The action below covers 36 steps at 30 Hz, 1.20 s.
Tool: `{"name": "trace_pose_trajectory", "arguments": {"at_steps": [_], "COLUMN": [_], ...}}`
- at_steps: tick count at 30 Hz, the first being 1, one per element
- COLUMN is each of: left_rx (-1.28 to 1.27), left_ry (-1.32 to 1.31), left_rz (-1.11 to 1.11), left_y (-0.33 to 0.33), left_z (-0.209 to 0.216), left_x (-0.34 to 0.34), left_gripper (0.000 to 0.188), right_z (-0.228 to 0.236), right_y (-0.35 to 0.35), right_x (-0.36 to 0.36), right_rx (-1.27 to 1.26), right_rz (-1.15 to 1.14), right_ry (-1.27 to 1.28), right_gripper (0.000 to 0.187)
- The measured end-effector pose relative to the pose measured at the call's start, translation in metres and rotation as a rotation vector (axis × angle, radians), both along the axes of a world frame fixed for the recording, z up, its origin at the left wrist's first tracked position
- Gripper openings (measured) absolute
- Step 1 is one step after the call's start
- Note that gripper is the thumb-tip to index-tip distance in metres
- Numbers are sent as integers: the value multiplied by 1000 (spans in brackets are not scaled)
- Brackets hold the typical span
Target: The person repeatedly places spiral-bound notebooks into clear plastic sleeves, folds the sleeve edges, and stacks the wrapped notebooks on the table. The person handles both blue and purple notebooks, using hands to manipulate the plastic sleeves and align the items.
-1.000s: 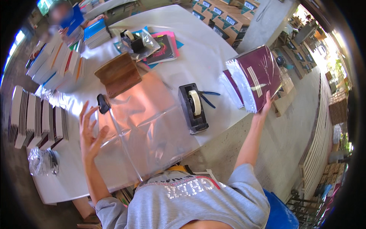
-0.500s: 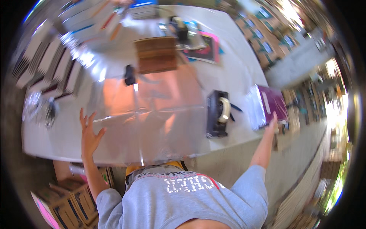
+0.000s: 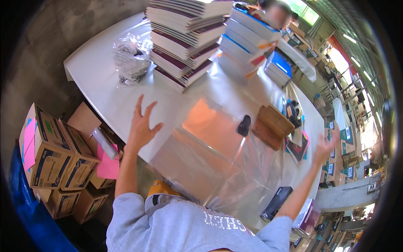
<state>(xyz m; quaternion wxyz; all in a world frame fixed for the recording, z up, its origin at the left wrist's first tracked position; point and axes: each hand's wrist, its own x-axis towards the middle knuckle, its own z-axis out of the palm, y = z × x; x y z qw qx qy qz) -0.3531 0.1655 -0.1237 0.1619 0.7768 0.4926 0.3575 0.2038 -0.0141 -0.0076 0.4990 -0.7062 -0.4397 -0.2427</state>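
My left hand (image 3: 143,124) hovers over the left part of the white table (image 3: 100,67), fingers spread and holding nothing. My right hand (image 3: 328,145) is raised beyond the table's right edge, blurred, its fingers seemingly apart with nothing visible in them. Between the hands lie large clear plastic sheets (image 3: 201,161), with an orange-brown tint showing at their far side. A small black object (image 3: 244,125) rests on them beside a wooden holder (image 3: 275,124). Near my right forearm stands a black tape dispenser (image 3: 276,201), partly hidden. Purple-covered books (image 3: 306,218) lie beyond that forearm.
Tall stacks of dark-edged books (image 3: 180,42) and blue-and-white books (image 3: 249,38) rise at the back. Crumpled clear plastic (image 3: 132,61) lies left of them. Cardboard boxes (image 3: 52,151) are piled below left. A person (image 3: 278,14) is behind the stacks.
My view has swung left. My right hand has come away from the purple books and risen. My left hand stays spread above the table.
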Motion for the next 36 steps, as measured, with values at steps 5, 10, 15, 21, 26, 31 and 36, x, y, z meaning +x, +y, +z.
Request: {"name": "trace_pose_trajectory", "arguments": {"at_steps": [5,10,15,21,26,31,36], "left_rx": [-11,-81,-137,237,652,1027,967], "left_ry": [-57,-67,-36,-114,-131,-333,-665], "left_rz": [-13,169,359,250,164,-138,-226], "left_y": [15,8,2,51,100,129,47], "left_z": [-4,-19,-29,26,107,189,188], "left_x": [-20,-81,-125,-76,-7,48,100], "left_gripper": [69,68,72,87,111,58,54], "right_z": [57,66,71,93,117,143,65], "right_y": [267,405,436,392,301,170,80], "right_x": [-206,-268,-282,-300,-328,-335,-201], "right_rx": [-132,-74,40,-28,-80,-104,282], "right_rz": [448,419,459,307,287,360,575], "right_ry": [-596,-607,-628,-790,-947,-1016,-62], "right_gripper": [87,96,74,63,65,74,120]}}
